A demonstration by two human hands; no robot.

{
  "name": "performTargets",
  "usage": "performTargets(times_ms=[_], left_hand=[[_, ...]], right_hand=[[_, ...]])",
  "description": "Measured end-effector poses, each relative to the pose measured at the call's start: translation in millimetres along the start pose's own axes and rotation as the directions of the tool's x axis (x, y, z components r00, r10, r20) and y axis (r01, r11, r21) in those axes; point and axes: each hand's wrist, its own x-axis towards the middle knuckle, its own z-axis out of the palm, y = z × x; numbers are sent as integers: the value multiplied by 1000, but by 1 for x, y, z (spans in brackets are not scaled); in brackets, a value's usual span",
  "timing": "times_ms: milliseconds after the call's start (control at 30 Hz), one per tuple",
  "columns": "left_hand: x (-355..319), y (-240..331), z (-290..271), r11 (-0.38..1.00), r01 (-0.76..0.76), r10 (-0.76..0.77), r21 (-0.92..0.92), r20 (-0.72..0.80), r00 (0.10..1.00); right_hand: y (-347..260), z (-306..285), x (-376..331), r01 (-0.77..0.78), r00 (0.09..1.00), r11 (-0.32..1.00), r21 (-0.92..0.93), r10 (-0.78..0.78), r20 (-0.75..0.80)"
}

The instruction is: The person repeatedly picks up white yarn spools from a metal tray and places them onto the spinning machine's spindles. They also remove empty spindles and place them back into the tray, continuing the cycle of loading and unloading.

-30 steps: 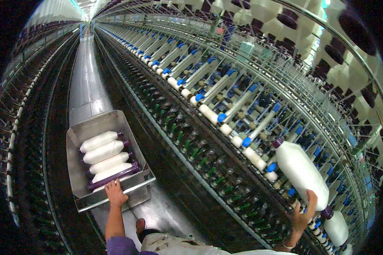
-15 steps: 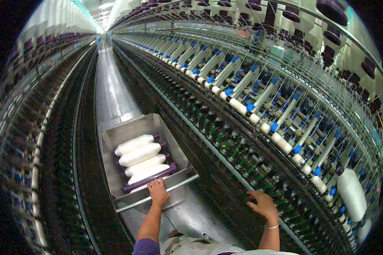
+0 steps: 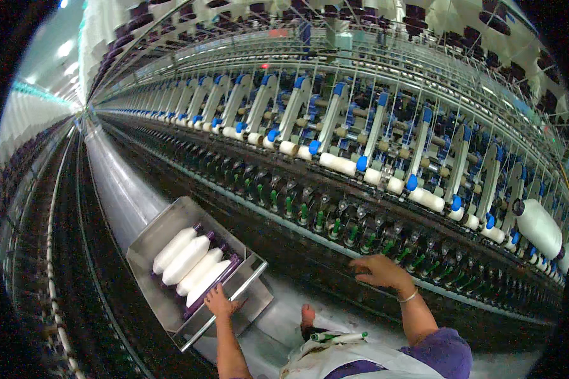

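Observation:
A metal cart [image 3: 155,297] stands at the lower left of the aisle, holding several white roving bobbins [image 3: 186,270] on purple tubes. My left hand [image 3: 220,302] is closed over its near wall beside the bar handle [image 3: 224,306]. Its fingertips reach the purple tube [image 3: 199,302] nearest to me; whether they touch it I cannot tell. Over the long rail of the spinning frame [image 3: 322,240], my right hand [image 3: 382,273] hangs open with bent, parted fingers and nothing in it. Green-tipped spindles [image 3: 319,221] stand in a row just beyond that hand.
White rollers [image 3: 338,164] and blue-capped arms [image 3: 294,107] line the frame above the spindles. A large white roving bobbin [image 3: 540,228] hangs at the right. Another machine [image 3: 50,252] runs along the left. Thin green-ended tubes [image 3: 338,336] lie at my apron, above a foot [image 3: 308,314].
The view has turned to the right, so the cart now appears farther left and tilted. My left hand has stayed on the cart. My right hand remains near the rail, still empty.

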Motion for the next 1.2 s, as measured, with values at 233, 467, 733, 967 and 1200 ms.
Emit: performTargets(times_ms=[233, 467, 733, 967, 1200], left_hand=[[56, -36, 17, 994, 62, -72, 85, 121, 990], [106, -55, 2, 965, -74, 24, 250, 198, 980], [173, 251, -210, 140, -855, 824, -500, -421, 381], [179, 516, -363, -315, -928, 749, -197, -652, -116], [219, 694, -416, -149, -309, 875, -939, -271, 402]], right_hand=[[-20, -108, 115, 134, 978, 975, -177, -159, -136], [-29, -247, 220, 293, 115, 935, -198, -240, -964], [31, -415, 317, -215, 24, 929, -302, -304, -952], [57, -442, 329, -277, 178, 950, -144, -96, -979], [45, -435, 310, -196, 259, 978, -67, -14, -966]])
